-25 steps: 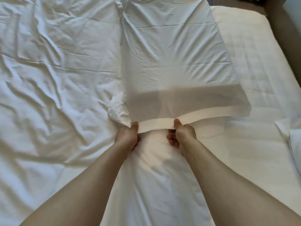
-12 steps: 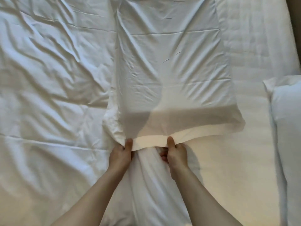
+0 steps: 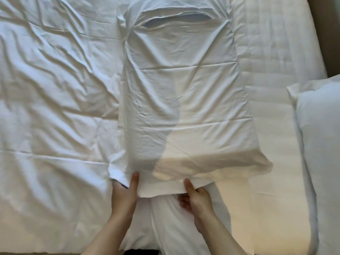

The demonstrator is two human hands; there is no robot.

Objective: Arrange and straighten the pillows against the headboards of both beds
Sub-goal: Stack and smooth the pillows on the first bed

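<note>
A white pillowcase (image 3: 182, 92) lies flat and stretched lengthwise up the middle of the bed. My left hand (image 3: 125, 196) pinches its near open hem at the left, thumb on top. At the right of that hem my right hand (image 3: 196, 199) holds it the same way. A white pillow (image 3: 176, 227) lies bunched under the hem, between my hands and my body. The far end of the pillowcase shows a folded flap (image 3: 176, 17). A second plump pillow (image 3: 320, 162) lies along the right edge.
A crumpled white duvet (image 3: 55, 107) covers the left half of the bed. A bare quilted mattress (image 3: 272, 61) shows on the right. A dark strip of floor or frame (image 3: 327, 34) runs beyond the top right corner.
My hands, still gripping the hem, have drawn nearer to me and lower in view. The pillowcase's far flap and the right-hand pillow have come further into view.
</note>
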